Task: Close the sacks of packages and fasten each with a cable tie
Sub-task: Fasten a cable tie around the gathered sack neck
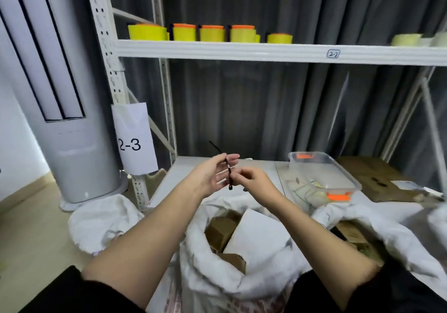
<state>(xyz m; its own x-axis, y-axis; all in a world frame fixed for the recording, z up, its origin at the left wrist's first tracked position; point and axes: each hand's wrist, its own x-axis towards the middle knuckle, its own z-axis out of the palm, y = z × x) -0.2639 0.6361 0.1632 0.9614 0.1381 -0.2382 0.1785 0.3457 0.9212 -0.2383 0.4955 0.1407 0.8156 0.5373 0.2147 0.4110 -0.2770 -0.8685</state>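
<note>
Cable tie held up over open sacks, in front of a white storage rack.

Black cable tie (228, 171) raised between both hands above the lower shelf (217, 165): left hand (212, 176) with fingers fairly straight, tie against thumb and fingertips; right hand (254, 182) curled, pinching the tie near its lower end. Directly below, middle sack (217, 264), white, mouth wide open, cardboard boxes (222, 233) and a white package inside. Second open sack (387, 235) to the right, a third white sack (101, 223) to the left on the beige floor. On the lower shelf, clear plastic bin (338, 174) with orange clips, flattened cardboard beside it. Upper shelf lined with yellow tape rolls (183, 33). Paper label "2-3" (134, 138) on the rack post, tall white air conditioner (60, 95) at left, grey curtain (266, 107) behind.
</note>
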